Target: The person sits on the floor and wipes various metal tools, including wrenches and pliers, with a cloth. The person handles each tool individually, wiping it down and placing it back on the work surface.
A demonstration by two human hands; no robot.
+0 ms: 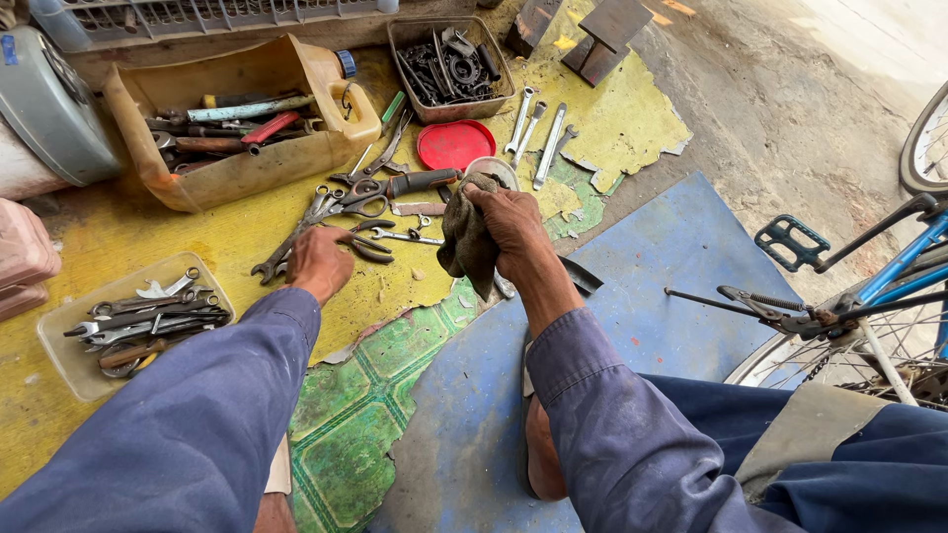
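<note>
The right hand (513, 222) is closed around a dark, crumpled rag (468, 242), which hangs from its grip above the yellow floor covering (197, 242), just in front of a red lid (455, 144) and a small round tin (494, 171). The left hand (318, 263) rests knuckles-up, fingers curled, on a loose heap of pliers and spanners (346, 212); whether it grasps one I cannot tell. Around them crowd a cut-open plastic jug of tools (247, 118), a tray of spanners (138, 321), a tub of chain parts (449, 64), three spanners (533, 133) and, to the right, a blue bicycle (879, 286).
</note>
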